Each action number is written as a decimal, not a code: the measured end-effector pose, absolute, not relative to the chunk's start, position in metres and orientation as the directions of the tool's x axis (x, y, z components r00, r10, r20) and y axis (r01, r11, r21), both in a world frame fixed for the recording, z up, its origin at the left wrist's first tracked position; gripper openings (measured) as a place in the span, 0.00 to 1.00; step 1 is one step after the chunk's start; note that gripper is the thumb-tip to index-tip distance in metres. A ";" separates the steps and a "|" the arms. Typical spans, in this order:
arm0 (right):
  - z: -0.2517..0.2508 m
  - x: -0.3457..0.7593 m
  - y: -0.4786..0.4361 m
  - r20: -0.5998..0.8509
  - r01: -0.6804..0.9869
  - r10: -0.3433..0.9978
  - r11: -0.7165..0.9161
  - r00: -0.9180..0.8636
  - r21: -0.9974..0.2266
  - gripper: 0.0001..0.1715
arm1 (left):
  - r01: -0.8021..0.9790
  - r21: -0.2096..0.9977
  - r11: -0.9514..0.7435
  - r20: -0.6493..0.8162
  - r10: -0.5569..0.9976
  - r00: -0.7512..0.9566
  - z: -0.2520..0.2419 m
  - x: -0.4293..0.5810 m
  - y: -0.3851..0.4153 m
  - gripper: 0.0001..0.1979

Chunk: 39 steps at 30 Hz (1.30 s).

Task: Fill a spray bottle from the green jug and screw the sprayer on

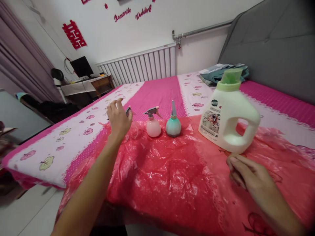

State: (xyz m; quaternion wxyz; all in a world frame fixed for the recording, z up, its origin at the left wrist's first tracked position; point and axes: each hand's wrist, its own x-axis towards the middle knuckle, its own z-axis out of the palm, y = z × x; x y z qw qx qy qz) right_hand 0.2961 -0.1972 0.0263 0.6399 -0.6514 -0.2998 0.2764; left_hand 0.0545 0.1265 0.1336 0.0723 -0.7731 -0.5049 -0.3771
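A white detergent jug with a pale green cap is standing upright on the red plastic sheet, towards its far right edge, with its handle facing the near side and its picture label facing left. A grey spray trigger is peeking out from behind the left hand near the sheet's far left corner; the hand is covering its bottle.

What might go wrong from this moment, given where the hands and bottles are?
1. The left hand hovers beside the small pink spray bottle and teal pointed-nozzle bottle; a sweep may tip them on the crinkled red plastic sheet.
2. The right hand rests on that sheet by the white handled jug with green cap; tugging might topple it.
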 end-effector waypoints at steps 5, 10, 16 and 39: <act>0.028 0.293 -0.193 0.018 0.023 0.726 0.003 0.687 -1.000 0.39 | 0.936 0.140 -0.324 0.372 0.893 0.254 0.147 0.058 0.166 0.18; 0.023 0.298 -0.193 0.013 0.031 0.739 -0.010 0.673 -0.999 0.36 | 0.956 0.013 -0.294 0.227 0.932 0.284 0.146 0.059 0.173 0.18; 0.018 0.302 -0.196 0.022 0.035 0.732 -0.003 0.680 -0.999 0.34 | 0.945 -0.063 -0.322 0.292 0.899 0.326 0.171 0.062 0.163 0.12; -0.002 0.227 -0.172 0.051 0.102 0.995 0.042 0.084 -0.994 0.72 | -0.040 0.863 -0.504 0.302 0.451 0.840 0.101 0.045 -0.003 0.12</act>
